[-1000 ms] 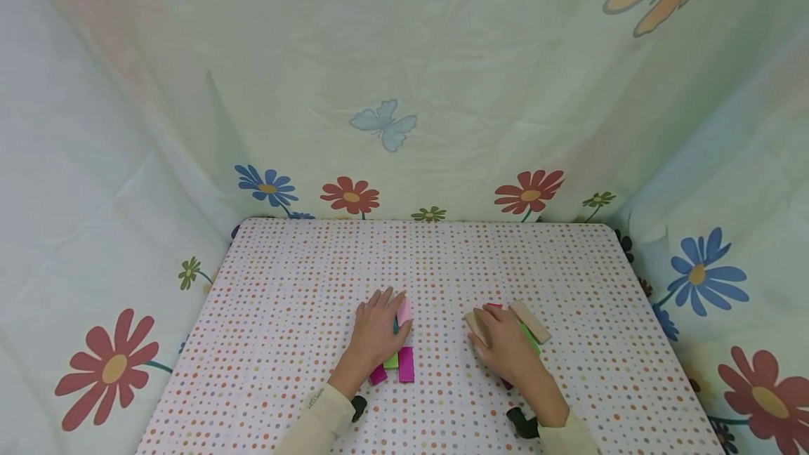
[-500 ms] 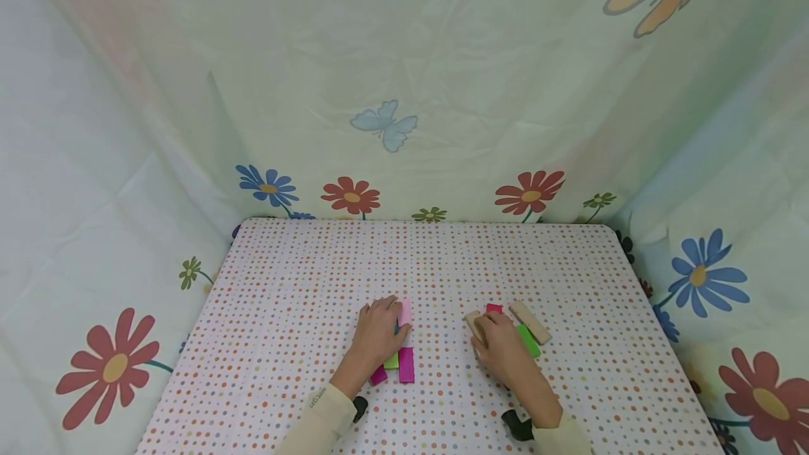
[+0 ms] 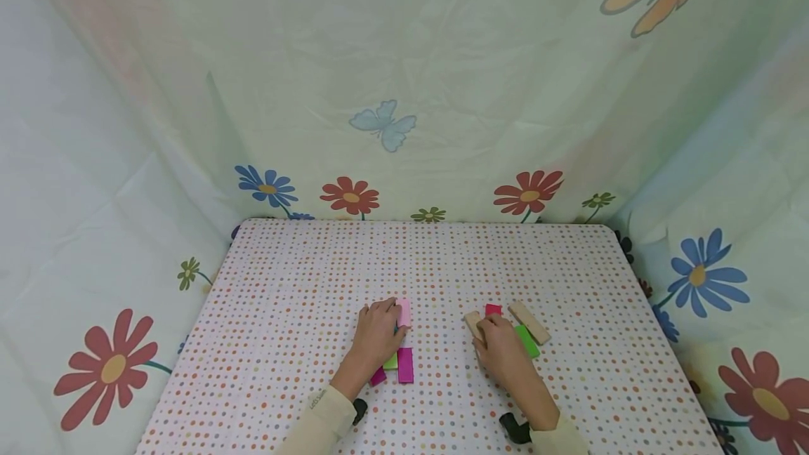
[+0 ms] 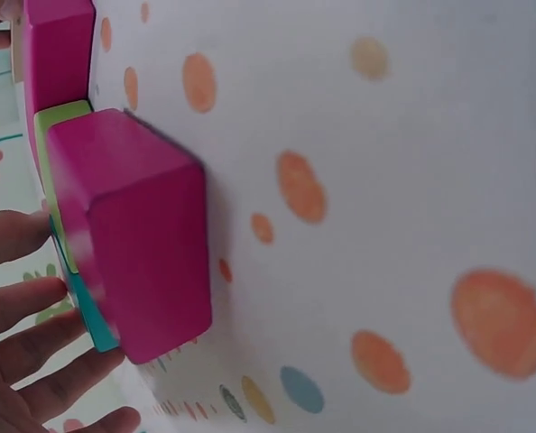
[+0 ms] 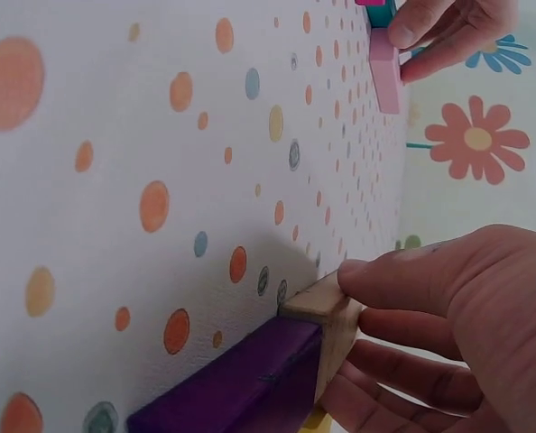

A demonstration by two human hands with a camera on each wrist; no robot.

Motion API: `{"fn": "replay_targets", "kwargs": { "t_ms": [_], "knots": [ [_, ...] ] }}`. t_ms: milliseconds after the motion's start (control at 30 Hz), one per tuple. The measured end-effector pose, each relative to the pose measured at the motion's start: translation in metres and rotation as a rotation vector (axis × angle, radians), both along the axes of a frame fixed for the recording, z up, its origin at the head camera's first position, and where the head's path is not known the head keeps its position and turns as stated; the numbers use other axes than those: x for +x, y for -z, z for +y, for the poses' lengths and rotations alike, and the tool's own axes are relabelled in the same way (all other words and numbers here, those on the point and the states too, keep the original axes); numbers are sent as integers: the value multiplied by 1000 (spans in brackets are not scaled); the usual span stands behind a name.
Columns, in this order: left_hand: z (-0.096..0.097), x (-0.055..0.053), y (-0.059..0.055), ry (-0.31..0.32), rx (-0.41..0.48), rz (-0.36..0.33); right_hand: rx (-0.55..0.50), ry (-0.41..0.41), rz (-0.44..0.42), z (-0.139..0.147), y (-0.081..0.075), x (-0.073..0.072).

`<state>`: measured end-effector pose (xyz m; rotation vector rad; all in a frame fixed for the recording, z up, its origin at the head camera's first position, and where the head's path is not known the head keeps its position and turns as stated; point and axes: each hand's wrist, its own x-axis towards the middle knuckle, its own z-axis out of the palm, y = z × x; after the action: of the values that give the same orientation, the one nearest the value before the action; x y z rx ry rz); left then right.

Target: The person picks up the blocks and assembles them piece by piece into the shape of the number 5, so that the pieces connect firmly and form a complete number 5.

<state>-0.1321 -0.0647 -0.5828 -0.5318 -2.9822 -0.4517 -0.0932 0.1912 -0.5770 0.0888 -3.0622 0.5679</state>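
Observation:
My left hand [image 3: 378,332] rests on a group of blocks. Its fingertips touch the teal block [image 4: 95,316] and the edge of the pale pink block [image 5: 384,77]. A magenta block [image 3: 405,365], a second magenta block [image 3: 378,376] and a lime green block [image 3: 390,361] lie nearer me. With thumb and fingers, my right hand [image 3: 502,350] pinches a plain wooden block [image 5: 318,298]. Against its end, in the right wrist view, lies a purple block [image 5: 250,374]. Part of a yellow block [image 5: 318,420] shows beneath the fingers.
Around the right hand lie a red block [image 3: 494,310], a bright green block [image 3: 527,341] and another plain wooden block [image 3: 529,321]. Everything is on a dotted tablecloth [image 3: 316,265]. A flower-printed curtain [image 3: 442,90] surrounds the table.
My left fingers have drawn back from nearly straight to more bent. The right hand has slid back slightly, leaving more of the red and bright green blocks showing.

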Motion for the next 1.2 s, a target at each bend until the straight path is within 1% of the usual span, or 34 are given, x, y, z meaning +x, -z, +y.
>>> {"fn": "replay_targets", "kwargs": {
  "t_ms": [267,567,733,967,1067,1200],
  "knots": [
    [0,1,2,-7,11,-3,9,23,-23,-2,2,-1],
    [5,-2,4,-22,30,-27,14,37,-12,-7,3,-3],
    [8,-1,4,-14,39,-27,14,53,-22,-10,3,-4],
    [11,-1,4,8,28,-31,-2,59,-50,-14,2,-6],
    [11,-2,3,11,35,-47,-27,64,-45,-14,1,-6],
    [9,-3,2,10,59,-75,-41,76,-20,-13,-2,-2]
  ]
}}
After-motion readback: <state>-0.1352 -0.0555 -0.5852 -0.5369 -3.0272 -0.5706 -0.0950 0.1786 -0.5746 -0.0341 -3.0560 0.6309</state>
